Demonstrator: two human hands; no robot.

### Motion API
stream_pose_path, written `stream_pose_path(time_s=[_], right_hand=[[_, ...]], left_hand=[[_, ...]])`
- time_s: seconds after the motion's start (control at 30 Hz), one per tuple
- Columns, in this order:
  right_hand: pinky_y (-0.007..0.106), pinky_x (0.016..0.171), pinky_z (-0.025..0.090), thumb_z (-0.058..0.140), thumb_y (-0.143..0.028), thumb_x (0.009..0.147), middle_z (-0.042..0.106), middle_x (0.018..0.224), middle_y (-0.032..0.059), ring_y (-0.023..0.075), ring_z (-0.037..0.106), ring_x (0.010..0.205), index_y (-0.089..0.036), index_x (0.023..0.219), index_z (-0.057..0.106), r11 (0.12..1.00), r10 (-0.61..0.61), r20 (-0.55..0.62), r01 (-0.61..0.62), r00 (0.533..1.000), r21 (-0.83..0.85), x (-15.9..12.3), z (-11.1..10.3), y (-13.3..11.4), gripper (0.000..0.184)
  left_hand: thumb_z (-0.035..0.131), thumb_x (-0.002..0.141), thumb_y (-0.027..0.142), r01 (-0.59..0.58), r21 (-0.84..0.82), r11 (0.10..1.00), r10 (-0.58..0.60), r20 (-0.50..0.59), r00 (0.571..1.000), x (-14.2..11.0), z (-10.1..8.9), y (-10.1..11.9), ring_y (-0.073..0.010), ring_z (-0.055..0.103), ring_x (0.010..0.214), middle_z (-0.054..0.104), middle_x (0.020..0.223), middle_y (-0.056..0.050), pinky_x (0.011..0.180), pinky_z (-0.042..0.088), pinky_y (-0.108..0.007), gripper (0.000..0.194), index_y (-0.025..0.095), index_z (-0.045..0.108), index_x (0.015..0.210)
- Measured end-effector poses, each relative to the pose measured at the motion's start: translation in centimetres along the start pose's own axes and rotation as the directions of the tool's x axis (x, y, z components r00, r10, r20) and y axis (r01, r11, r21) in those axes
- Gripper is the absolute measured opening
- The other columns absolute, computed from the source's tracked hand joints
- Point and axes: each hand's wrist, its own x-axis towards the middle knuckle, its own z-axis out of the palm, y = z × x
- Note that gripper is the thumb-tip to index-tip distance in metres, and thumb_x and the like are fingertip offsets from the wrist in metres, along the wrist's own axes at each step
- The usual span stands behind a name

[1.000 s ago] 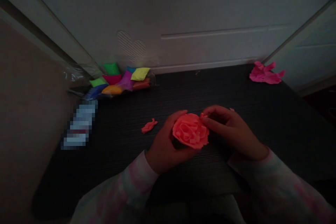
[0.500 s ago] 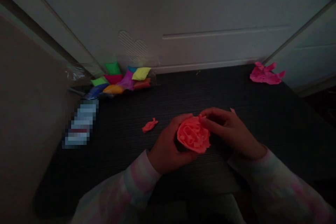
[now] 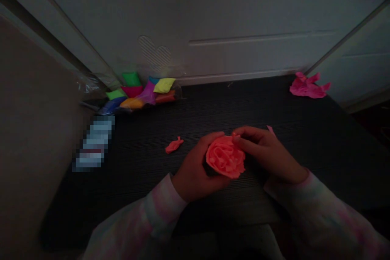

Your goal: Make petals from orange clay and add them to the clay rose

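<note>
A ruffled coral-pink flower (image 3: 226, 157), apparently of crepe paper or soft clay, is held above the dark table. My left hand (image 3: 195, 170) curls around its left side, thumb below and fingers above. At the flower's upper right edge, my right hand (image 3: 262, 148) pinches a bit of the rim between thumb and forefinger. The flower's underside is hidden. Left of my hands lies a small crumpled coral scrap (image 3: 174, 145) on the table. A thin pink sliver (image 3: 270, 130) shows just behind my right hand.
Along the back left, a clear plastic bag holds several colourful packets (image 3: 148, 92). A blurred-out flat object (image 3: 96, 142) lies at the left. Crumpled pink material (image 3: 309, 86) sits at the far right corner of the dark table (image 3: 137, 187). Behind it stands a pale panelled surface (image 3: 243, 16).
The flower has shifted very slightly right and down. My right fingertips still pinch its upper right rim, and my left hand keeps its hold.
</note>
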Motion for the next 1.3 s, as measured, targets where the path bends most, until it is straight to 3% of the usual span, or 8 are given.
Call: stream_pose_path(time_s=[0.2, 0.3, 0.4, 0.6, 0.83, 1.07, 1.17, 1.3], right_hand=[[0.021, 0.060, 0.042, 0.063, -0.030, 0.070, 0.062, 0.076, -0.0021, 0.0096, 0.054, 0.067, -0.023, 0.090, 0.063, 0.994, 0.040, 0.003, -0.040, 0.999, 0.098, 0.2, 0.2, 0.4, 0.021], [0.020, 0.054, 0.038, 0.060, -0.033, 0.072, 0.058, 0.067, -0.0029, 0.0082, 0.050, 0.059, -0.022, 0.096, 0.062, 0.993, 0.058, 0.013, -0.059, 0.998, 0.100, 0.5, 0.2, 0.8, 0.026], [0.020, 0.048, 0.033, 0.056, -0.035, 0.074, 0.053, 0.057, -0.0041, 0.0069, 0.044, 0.051, -0.018, 0.092, 0.064, 0.998, 0.055, -0.001, -0.055, 0.998, 0.003, 0.9, 0.2, 0.9, 0.025], [0.020, 0.046, 0.034, 0.052, -0.033, 0.075, 0.056, 0.062, -0.0027, 0.0068, 0.044, 0.049, -0.014, 0.092, 0.062, 0.970, 0.040, -0.050, -0.050, 0.998, -0.239, 1.2, 0.5, 0.5, 0.027], [0.021, 0.045, 0.036, 0.051, -0.032, 0.076, 0.056, 0.062, -0.0020, 0.0073, 0.045, 0.045, -0.012, 0.090, 0.061, 0.951, -0.017, -0.081, -0.009, 0.997, -0.310, 1.5, 0.5, 0.6, 0.026], [0.022, 0.044, 0.038, 0.046, -0.036, 0.079, 0.059, 0.062, -0.0001, 0.0096, 0.049, 0.046, -0.013, 0.091, 0.063, 0.918, -0.123, -0.094, 0.078, 0.988, -0.389, 1.3, 0.6, 0.9, 0.031], [0.025, 0.045, 0.040, 0.044, -0.037, 0.079, 0.062, 0.063, 0.0021, 0.0123, 0.053, 0.047, -0.013, 0.088, 0.064, 0.897, -0.187, -0.128, 0.116, 0.974, -0.427, 1.5, 0.5, 1.1, 0.032], [0.032, 0.068, 0.046, 0.048, -0.035, 0.077, 0.065, 0.072, 0.0036, 0.0167, 0.060, 0.063, -0.016, 0.094, 0.062, 0.860, -0.295, -0.240, 0.147, 0.925, -0.489, 0.4, -0.3, 1.3, 0.029]], left_hand=[[0.071, 0.061, 0.025, 0.050, 0.018, 0.999, -0.049, -0.049, 0.998, 0.4, -0.2, -0.4, -0.0224, 0.048, 0.109, 0.048, 0.121, -0.009, 0.095, 0.040, -0.037, 0.069, 0.019, 0.034, 0.119], [0.071, 0.061, 0.027, 0.090, 0.061, 0.994, -0.085, -0.090, 0.992, 0.7, -0.3, -0.8, -0.0240, 0.048, 0.110, 0.047, 0.122, -0.010, 0.095, 0.039, -0.039, 0.070, 0.019, 0.033, 0.120], [0.071, 0.061, 0.027, 0.150, 0.108, 0.983, -0.140, -0.092, 0.986, 0.9, -0.3, -1.2, -0.0243, 0.047, 0.110, 0.045, 0.123, -0.011, 0.095, 0.038, -0.041, 0.078, 0.019, 0.028, 0.125], [0.069, 0.063, 0.031, 0.205, 0.247, 0.947, -0.192, -0.076, 0.978, 1.2, -0.2, -2.4, -0.0254, 0.040, 0.118, 0.039, 0.130, -0.012, 0.099, 0.031, -0.044, 0.086, 0.020, 0.020, 0.132], [0.073, 0.058, 0.030, 0.204, 0.215, 0.955, -0.205, -0.017, 0.979, 1.2, -0.8, -2.9, -0.0252, 0.039, 0.118, 0.037, 0.131, -0.013, 0.096, 0.034, -0.045, 0.098, 0.022, 0.013, 0.135], [0.064, 0.066, 0.014, 0.213, 0.102, 0.972, -0.216, 0.020, 0.976, 1.1, -1.3, -3.2, -0.0193, 0.048, 0.109, 0.040, 0.125, -0.014, 0.089, 0.044, -0.038, 0.085, 0.020, 0.015, 0.134], [0.061, 0.065, 0.009, 0.200, 0.164, 0.966, -0.201, -0.007, 0.980, 1.3, -1.4, -3.0, -0.0181, 0.051, 0.106, 0.042, 0.124, -0.014, 0.084, 0.048, -0.034, 0.081, 0.020, 0.018, 0.133], [0.052, 0.069, 0.007, 0.176, 0.285, 0.942, -0.157, -0.089, 0.984, 0.9, -2.5, -2.0, -0.0189, 0.050, 0.107, 0.040, 0.127, -0.015, 0.077, 0.051, -0.030, 0.066, 0.018, 0.029, 0.129]])
